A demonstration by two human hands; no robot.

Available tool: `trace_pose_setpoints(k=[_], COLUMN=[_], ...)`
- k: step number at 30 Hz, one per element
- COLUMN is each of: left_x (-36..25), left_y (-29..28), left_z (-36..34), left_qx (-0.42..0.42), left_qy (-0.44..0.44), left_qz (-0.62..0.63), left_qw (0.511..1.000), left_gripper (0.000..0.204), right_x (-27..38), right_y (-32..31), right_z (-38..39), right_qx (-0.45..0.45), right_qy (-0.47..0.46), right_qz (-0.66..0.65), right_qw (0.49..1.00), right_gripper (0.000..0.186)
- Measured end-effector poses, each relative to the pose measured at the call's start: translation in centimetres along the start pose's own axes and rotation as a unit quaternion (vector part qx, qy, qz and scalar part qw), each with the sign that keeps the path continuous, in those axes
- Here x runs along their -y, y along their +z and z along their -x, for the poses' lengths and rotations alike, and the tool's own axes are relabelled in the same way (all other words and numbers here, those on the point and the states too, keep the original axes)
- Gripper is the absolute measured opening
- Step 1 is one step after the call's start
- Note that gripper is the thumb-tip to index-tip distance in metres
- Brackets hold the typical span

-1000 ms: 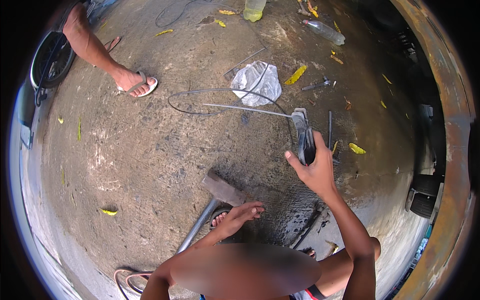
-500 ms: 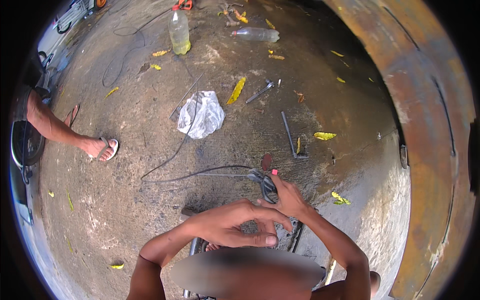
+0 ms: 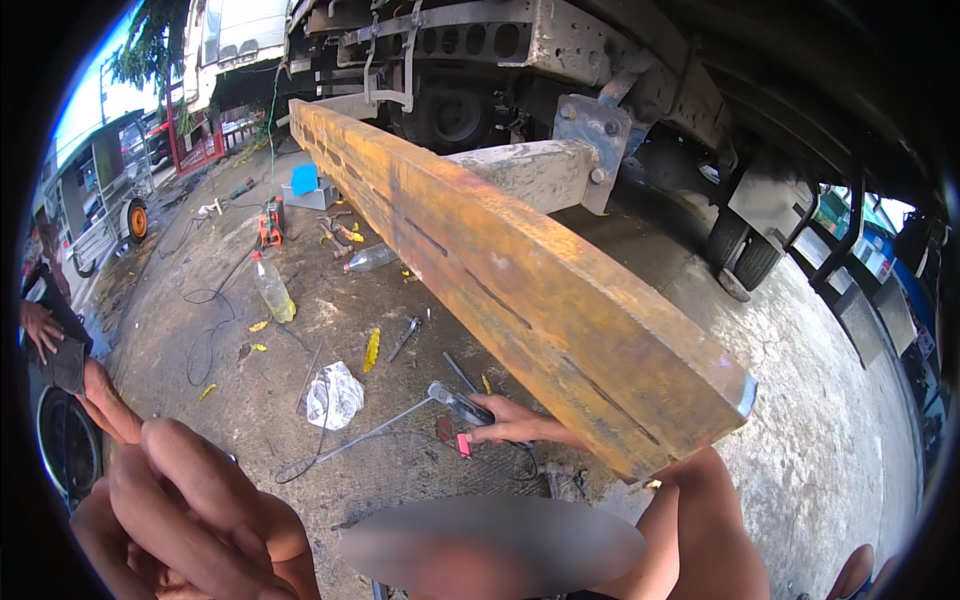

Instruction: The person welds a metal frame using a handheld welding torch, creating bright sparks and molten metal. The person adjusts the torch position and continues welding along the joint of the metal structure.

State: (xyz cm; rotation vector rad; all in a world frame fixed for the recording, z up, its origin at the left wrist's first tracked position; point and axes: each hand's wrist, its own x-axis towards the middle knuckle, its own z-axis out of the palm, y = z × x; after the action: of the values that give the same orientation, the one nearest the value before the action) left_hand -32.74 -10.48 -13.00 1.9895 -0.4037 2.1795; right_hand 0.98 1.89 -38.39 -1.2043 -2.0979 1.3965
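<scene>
My right hand [image 3: 512, 420] is closed around a welding electrode holder [image 3: 462, 407] just above the concrete. A long thin welding rod [image 3: 365, 438] sticks out of the holder toward the lower left. A small pink patch [image 3: 463, 445] shows at the tip of my right thumb, and a reddish-brown flat piece [image 3: 444, 429] lies beside it. Large and close at the lower left is my left hand [image 3: 195, 490], its fingers loosely bent. I see nothing held in it, though its lower part is cut off by the frame's edge.
A long rusty steel beam [image 3: 480, 270] slants over the floor, partly covering my right arm. Beyond stand a truck underside and wheel [image 3: 455, 118]. A crumpled plastic bag [image 3: 335, 394], a bottle [image 3: 273, 287], a ratchet [image 3: 404, 338] and cable lie about. Another person's hand [image 3: 40, 327] is at left.
My view has tilted up, bringing the beam and truck in. My left hand has moved from the lower middle to the lower left, closer. The rod and holder now show more plainly in my right hand.
</scene>
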Motion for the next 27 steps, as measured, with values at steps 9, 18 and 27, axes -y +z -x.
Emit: trace_pose_setpoints(k=[9, 18, 27], left_x=[1.2, 1.3, 0.5], left_y=[12.9, 19.0, 21.9], left_z=[-1.9, -1.4, -4.9], left_qx=[0.167, 0.311, 0.368], left_qy=[-0.033, -0.080, -0.101], left_qz=[0.036, -0.041, -0.218], left_qw=[0.985, 0.946, 0.898], left_gripper=[0.006, 0.011, 0.030], right_x=[-3.9, -13.7, -16.1], right_y=[-5.1, -6.8, -9.4], right_z=[17.3, 27.9, 29.7], right_qx=[-0.042, -0.020, 0.054], right_qy=[-0.024, 0.111, 0.145], right_qz=[-0.041, -0.139, -0.228], right_qw=[0.998, 0.984, 0.961], right_gripper=[0.053, 0.061, 0.058])
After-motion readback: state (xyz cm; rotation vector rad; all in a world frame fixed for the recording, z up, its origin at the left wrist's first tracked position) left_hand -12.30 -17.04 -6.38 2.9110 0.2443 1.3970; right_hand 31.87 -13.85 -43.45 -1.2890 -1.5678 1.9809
